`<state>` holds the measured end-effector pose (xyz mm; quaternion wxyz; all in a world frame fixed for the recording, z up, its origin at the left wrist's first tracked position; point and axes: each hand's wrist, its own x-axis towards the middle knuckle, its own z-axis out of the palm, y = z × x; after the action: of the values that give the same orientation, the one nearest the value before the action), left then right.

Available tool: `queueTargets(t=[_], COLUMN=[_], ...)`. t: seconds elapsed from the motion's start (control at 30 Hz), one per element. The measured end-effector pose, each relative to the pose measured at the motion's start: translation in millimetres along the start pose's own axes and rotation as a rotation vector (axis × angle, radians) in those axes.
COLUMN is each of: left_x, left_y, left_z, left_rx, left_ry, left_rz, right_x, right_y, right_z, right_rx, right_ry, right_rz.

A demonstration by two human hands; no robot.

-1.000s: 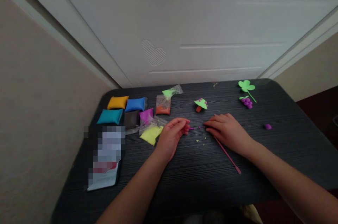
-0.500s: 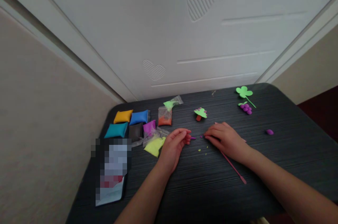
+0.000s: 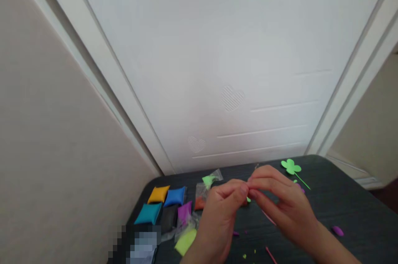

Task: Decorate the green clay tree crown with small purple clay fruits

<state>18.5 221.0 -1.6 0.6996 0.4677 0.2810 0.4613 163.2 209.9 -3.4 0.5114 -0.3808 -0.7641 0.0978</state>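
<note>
Raised above the table, my left hand and my right hand meet at their fingertips. Both are closed in a pinch, and whatever they hold is too small or hidden to make out. Behind the fingers, a green and red-brown clay piece is mostly covered. Below the hands lie a purple clay bit and small yellow-green crumbs. A pink stick tool shows at the lower edge, and another pink stick is partly behind my right hand.
Clay packets in yellow, blue, teal, black, purple and yellow-green lie at left. At right are a green clay clover and a purple clay lump. A white door stands behind the table.
The view has tilted up. My hands have risen from the table and come together, fingertips touching; before, they were apart, the right one pinching near a tiny purple bit.
</note>
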Motion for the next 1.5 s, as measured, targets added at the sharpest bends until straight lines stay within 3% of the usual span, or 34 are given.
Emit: queueTargets(t=[0.13, 0.3, 0.53, 0.67, 0.93, 1.13, 1.33, 1.5], left_x=[20, 33, 33, 34, 36, 30, 23, 22], left_y=[8, 8, 9, 5, 2, 3, 6, 8], left_z=[4.9, 0.6, -7.4, -11.0, -12.8, -11.0, -6.8, -6.0], left_rx=[-0.112, -0.272, -0.384, -0.406, -0.366, -0.220, -0.298, -0.402], left_ry=[-0.022, 0.064, 0.095, 0.056, -0.023, 0.031, 0.070, 0.003], left_rz=[0.060, 0.031, -0.085, -0.127, -0.060, -0.043, -0.074, -0.114], right_x=[16, 22, 27, 30, 29, 25, 19, 19], right_y=[-1, 7, 8, 7, 5, 7, 3, 0], right_z=[-7, -17, -18, -11, -7, -8, -10, -13], right_rx=[-0.068, -0.126, -0.120, -0.061, -0.015, -0.075, -0.105, -0.119], right_ry=[0.114, 0.202, 0.133, 0.092, 0.082, 0.078, 0.051, 0.071], right_rz=[-0.078, -0.068, -0.081, -0.071, -0.031, -0.007, -0.039, -0.078])
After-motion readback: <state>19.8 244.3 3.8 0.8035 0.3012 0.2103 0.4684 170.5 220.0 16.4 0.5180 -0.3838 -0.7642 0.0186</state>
